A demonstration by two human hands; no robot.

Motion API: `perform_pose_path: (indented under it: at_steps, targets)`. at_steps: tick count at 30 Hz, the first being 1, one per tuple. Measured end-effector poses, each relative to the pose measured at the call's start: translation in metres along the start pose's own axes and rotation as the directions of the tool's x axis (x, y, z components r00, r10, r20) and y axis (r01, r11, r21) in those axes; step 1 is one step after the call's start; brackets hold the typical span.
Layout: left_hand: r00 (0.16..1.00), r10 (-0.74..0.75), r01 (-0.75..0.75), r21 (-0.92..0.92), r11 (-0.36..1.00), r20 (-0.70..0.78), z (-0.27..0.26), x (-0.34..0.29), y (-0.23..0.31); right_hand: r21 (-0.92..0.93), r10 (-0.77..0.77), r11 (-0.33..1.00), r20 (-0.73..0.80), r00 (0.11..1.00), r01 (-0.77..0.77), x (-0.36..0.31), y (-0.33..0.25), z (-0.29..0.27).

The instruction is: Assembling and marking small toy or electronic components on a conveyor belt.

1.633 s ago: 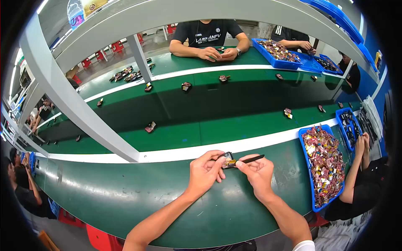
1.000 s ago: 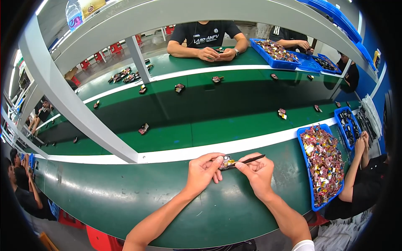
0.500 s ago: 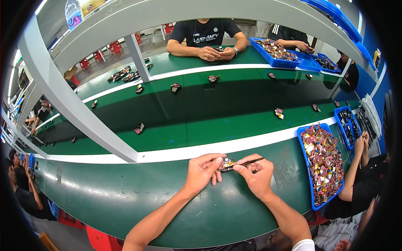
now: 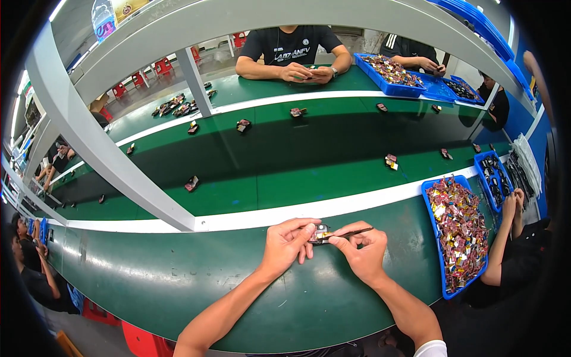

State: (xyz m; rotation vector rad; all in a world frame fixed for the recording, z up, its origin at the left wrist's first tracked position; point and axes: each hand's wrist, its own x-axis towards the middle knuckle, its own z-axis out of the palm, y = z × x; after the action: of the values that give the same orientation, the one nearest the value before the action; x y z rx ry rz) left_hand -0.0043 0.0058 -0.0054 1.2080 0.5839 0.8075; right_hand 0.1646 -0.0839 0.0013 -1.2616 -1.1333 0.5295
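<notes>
Over the near edge of the green bench, my left hand [image 4: 284, 243] is closed on a small black plastic housing [image 4: 322, 233] with a reddish circuit board and a yellowish piece showing in it. A slim black tool, by its shape tweezers [image 4: 360, 231], is pinched in my right hand [image 4: 364, 250]. Its front end meets the housing; the exact contact point is hidden by my fingers. Both forearms come up from the lower edge.
A blue tray [image 4: 441, 253] heaped with small reddish boards stands at my right, near a smaller blue tray [image 4: 498, 207] of black parts. Beyond a white rail [image 4: 309, 209], a green conveyor belt [image 4: 285, 188] carries scattered assemblies. A grey frame post [image 4: 113, 152] rises left. Co-workers sit around.
Assemblies on the belt have shifted slightly left. My hands stay nearly in place, still holding the housing and tweezers. At the far right edge a person's raised arm has come into view.
</notes>
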Motion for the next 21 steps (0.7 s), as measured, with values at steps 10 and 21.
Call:
perform_pose_path:
  at_steps: [10,21]
  targets:
    - [1.0,-0.006,0.006,0.034,0.999,-0.007,0.0002,-0.0018,-0.0021,0.068,0.05,0.996,0.035,0.998,-0.052,0.0018,-0.0045,-0.001]
    - [0.999,0.003,-0.001,0.045,0.999,-0.045,0.0015,-0.0023,-0.0003,-0.045,-0.052,0.998,-0.001,0.999,0.052,0.0015,-0.0067,-0.0004]
